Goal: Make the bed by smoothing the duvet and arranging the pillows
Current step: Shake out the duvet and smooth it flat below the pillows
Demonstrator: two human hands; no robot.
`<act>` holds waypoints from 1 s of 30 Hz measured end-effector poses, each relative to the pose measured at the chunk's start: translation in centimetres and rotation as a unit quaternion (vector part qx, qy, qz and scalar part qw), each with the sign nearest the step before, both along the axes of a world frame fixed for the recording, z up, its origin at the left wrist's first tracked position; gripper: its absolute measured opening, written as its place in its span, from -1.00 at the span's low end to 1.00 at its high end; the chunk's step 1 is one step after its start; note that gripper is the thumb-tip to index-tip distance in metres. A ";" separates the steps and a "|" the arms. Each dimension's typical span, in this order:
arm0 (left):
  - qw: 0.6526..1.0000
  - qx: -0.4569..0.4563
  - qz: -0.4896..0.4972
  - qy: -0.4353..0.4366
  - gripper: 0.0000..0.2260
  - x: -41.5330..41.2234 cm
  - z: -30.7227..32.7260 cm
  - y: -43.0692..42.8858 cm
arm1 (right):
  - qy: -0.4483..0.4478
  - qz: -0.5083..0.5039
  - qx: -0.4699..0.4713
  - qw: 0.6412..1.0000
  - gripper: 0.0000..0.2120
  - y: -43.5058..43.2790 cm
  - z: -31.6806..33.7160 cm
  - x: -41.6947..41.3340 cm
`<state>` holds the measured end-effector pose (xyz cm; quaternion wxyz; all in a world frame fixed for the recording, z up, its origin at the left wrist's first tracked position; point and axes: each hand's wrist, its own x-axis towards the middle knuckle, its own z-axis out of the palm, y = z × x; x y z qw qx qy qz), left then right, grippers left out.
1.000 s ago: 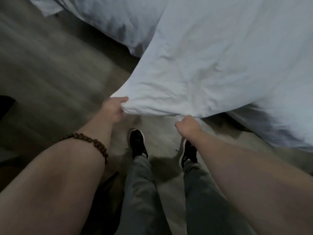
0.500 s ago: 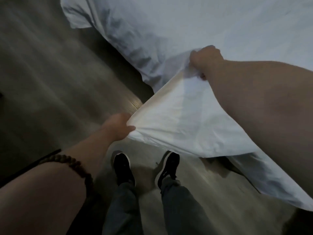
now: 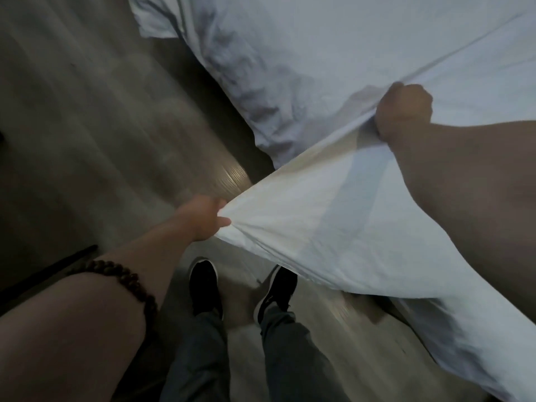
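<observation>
Duvet (image 3: 333,227) cloth stretches taut between 2 hands at the bed's near corner, held up off the floor (image 3: 87,140). Since 1 second ago the right hand (image 3: 403,111) has risen from beside the left and reached out over the bed (image 3: 319,53). Over the last 0.5 seconds both hands have kept almost the same places. The right hand is a closed fist bunching a fold of the duvet, with a crease running from it toward the top right. The left hand (image 3: 203,219) pinches the pointed corner, thumb on top and fingers curled beneath. A beaded bracelet (image 3: 127,282) circles the left arm. The duvet's lower edge slopes down to the right, passing above the right shoe (image 3: 275,291). The left shoe (image 3: 204,285) stands just beside it on bare floor. Open floor spreads left of the bed's rumpled side, with a dark gap along its base.
</observation>
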<state>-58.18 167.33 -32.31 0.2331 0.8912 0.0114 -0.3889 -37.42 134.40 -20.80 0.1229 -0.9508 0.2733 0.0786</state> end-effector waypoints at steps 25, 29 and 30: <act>0.996 0.071 -0.048 0.021 -0.75 5.1 18.2 -3.5 | 0.129 -0.036 0.218 0.967 -0.69 2.4 15.2 -8.5; 0.990 0.084 -0.109 -0.018 -0.78 6.6 27.7 -5.5 | 0.110 -0.114 0.275 0.948 -0.69 0.1 22.7 -15.3; 0.988 0.086 -0.126 -0.024 -0.78 7.0 29.8 -6.4 | 0.104 -0.134 0.282 0.944 -0.69 -0.8 24.0 -16.9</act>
